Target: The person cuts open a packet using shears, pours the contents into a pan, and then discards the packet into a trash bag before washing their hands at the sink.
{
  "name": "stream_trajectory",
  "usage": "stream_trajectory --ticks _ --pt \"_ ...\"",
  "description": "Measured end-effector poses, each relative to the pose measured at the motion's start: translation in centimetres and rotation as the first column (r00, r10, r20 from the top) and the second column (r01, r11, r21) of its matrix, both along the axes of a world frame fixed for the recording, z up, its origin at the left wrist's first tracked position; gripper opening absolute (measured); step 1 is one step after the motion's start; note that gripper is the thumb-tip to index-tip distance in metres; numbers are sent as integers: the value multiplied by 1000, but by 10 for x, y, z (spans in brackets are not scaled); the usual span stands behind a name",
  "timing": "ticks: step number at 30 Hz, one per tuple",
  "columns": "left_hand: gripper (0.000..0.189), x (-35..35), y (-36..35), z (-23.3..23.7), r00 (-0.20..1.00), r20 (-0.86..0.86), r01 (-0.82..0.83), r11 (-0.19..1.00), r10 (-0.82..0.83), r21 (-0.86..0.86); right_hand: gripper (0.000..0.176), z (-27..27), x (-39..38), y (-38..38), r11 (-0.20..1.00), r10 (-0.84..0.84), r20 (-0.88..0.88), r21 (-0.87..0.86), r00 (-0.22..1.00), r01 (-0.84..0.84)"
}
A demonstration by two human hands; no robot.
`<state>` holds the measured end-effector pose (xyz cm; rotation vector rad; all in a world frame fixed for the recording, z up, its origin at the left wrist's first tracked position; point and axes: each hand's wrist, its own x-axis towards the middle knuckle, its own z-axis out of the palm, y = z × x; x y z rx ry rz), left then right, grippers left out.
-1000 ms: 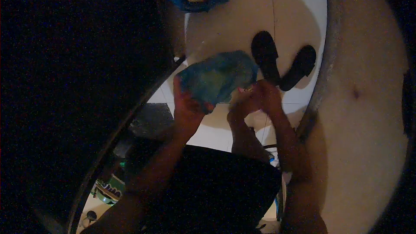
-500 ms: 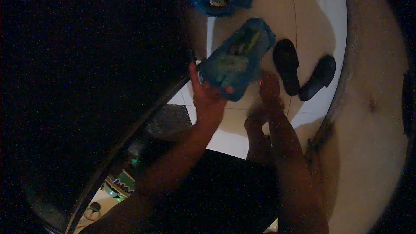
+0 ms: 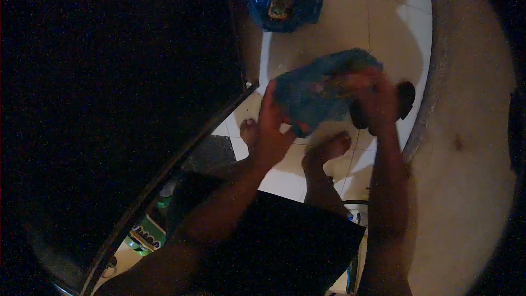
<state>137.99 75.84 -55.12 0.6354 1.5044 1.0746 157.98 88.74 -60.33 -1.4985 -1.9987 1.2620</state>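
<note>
A teal plastic bag (image 3: 315,96) with something inside hangs between my two hands, above the floor. My left hand (image 3: 274,126) grips its lower left end, fingers wrapped round the plastic. At its right end my right hand (image 3: 378,93) is blurred by motion, over the bag's dark opening or fold, and its fingers cannot be made out clearly. What the bag holds is too dim to identify.
A blue bag (image 3: 282,3) with a packet in it lies on the tiled floor (image 3: 345,27). Dark slippers (image 3: 405,98) are partly hidden behind my right hand. A large black surface (image 3: 120,77) fills the left; a pale curved wall (image 3: 466,131) stands right. Green packaging (image 3: 147,235) shows lower left.
My right hand has come up to the bag's right end. The bag has tilted flatter and moved right and slightly down. My feet have shifted apart.
</note>
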Motion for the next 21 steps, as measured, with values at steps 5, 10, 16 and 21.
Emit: stream_trajectory --ticks 5,10,16,21 --pt "70 -58 -32 -18 959 -206 112 928 -194 -354 45 34 -65 -10 962 150 422 144 894 -230" --pt "48 -98 -66 -13 986 5 163 939 -169 -303 37 48 -76 -2 992 -127 422 40 898 122" --pt "25 -188 -33 -40 667 -715 249 967 -208 -49 32 33 -146 -9 970 -86 188 -210 978 125" --pt "29 -324 36 -105 414 -878 290 949 -241 -124 31 58 -249 -88 965 -168 263 -155 950 213"
